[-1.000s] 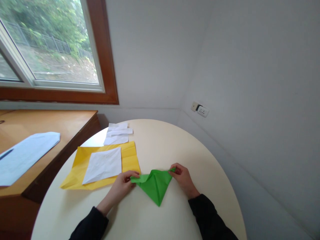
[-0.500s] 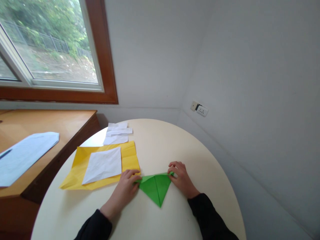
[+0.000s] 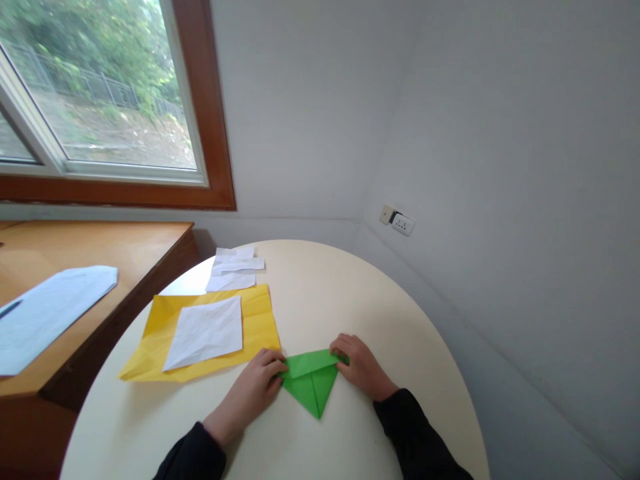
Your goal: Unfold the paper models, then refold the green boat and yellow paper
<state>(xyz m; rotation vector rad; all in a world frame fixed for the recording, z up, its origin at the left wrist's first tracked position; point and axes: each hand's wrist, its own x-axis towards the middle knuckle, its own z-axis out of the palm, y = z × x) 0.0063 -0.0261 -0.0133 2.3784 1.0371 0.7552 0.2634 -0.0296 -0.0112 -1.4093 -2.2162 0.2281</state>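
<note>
A green sheet of origami paper (image 3: 311,387), folded to a triangle with its point towards me, lies on the round cream table (image 3: 400,427). Along its far side a strip is folded over towards me, and a crease runs down the middle. My left hand (image 3: 260,383) grips the left corner, fingers closed on the edge. At the right corner my right hand (image 3: 361,363) pinches the paper, and its fingertips partly hide that end of the strip.
A yellow sheet (image 3: 260,313) with a white sheet (image 3: 205,333) on it lies to the left of the green paper. Behind them are white paper pieces (image 3: 235,273). A wooden desk (image 3: 145,247) with papers (image 3: 60,313) and a pen (image 3: 10,308) adjoins at left. A wall socket (image 3: 403,224) is at the back.
The far edge of the green paper has been folded down towards me, and a wider strip now shows. Both hands have shifted slightly, keeping hold of the corners.
</note>
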